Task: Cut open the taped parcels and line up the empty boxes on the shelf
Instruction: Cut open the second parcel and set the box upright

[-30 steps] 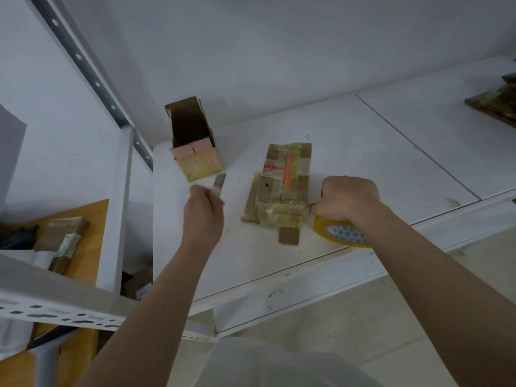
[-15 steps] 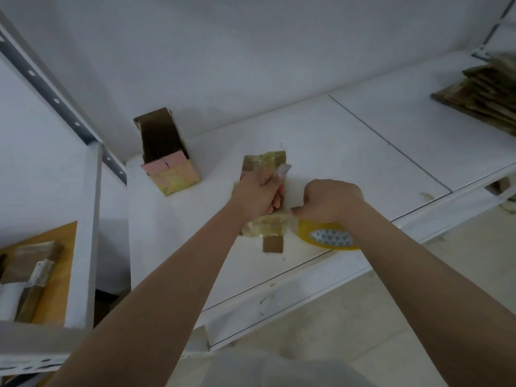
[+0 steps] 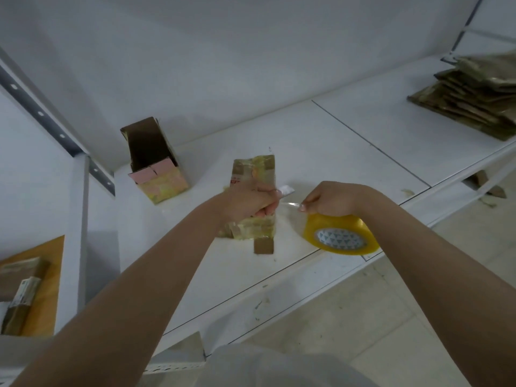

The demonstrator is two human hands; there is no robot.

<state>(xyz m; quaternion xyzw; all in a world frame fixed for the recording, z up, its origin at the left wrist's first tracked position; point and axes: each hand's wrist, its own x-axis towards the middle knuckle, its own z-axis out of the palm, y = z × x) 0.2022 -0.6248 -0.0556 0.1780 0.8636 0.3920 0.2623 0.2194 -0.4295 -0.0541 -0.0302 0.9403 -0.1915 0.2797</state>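
Lying flat on the white metal shelf (image 3: pixel 321 152), the tape-wrapped brown cardboard parcel (image 3: pixel 255 174) is pinned under the left hand (image 3: pixel 248 201), whose curled fingers grip a small silver blade (image 3: pixel 287 189). The right hand (image 3: pixel 333 199) clutches a yellow roll of packing tape (image 3: pixel 342 236), a clear strip stretched toward the blade. Behind and to the left stands an opened brown cardboard box (image 3: pixel 155 160), its inside showing only bare cardboard. Flattened brown cardboard pieces (image 3: pixel 472 99) are stacked at far right.

Glossy yellow tape roll (image 3: pixel 341 236), tape-wrapped cardboard parcel (image 3: pixel 255 174), matt white shelf (image 3: pixel 321 141), metal blade (image 3: pixel 287 189)
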